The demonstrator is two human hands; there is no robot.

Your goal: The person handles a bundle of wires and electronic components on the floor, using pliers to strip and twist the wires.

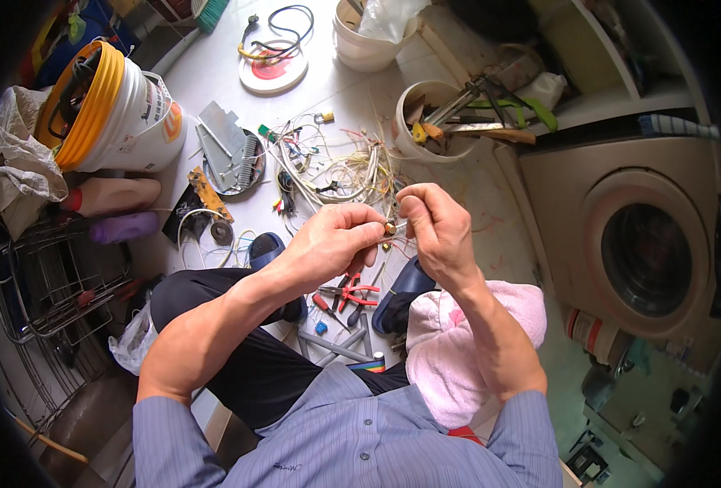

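Note:
My left hand (346,237) pinches a small brass-coloured part (389,228) between thumb and fingertips. Just right of it, my right hand (437,224) is closed, fingertips together near that part; what they grip is too small to make out, perhaps a thin wire. Beyond both hands lies a tangled pile of wires and cables (352,171). Below them on the floor (202,73) are red-handled pliers (360,294), a red screwdriver (324,307), a small blue block (321,328) and grey strips (334,350).
Left: a yellow-rimmed bucket (150,122), metal scrap (222,146), plastic bottles (124,228), a wire rack (43,285). Top: buckets (352,37), a coiled cord (283,32). Right: tool bucket (409,122), washing machine (564,203). A pink towel (478,342) lies beside my legs and sandals (401,293).

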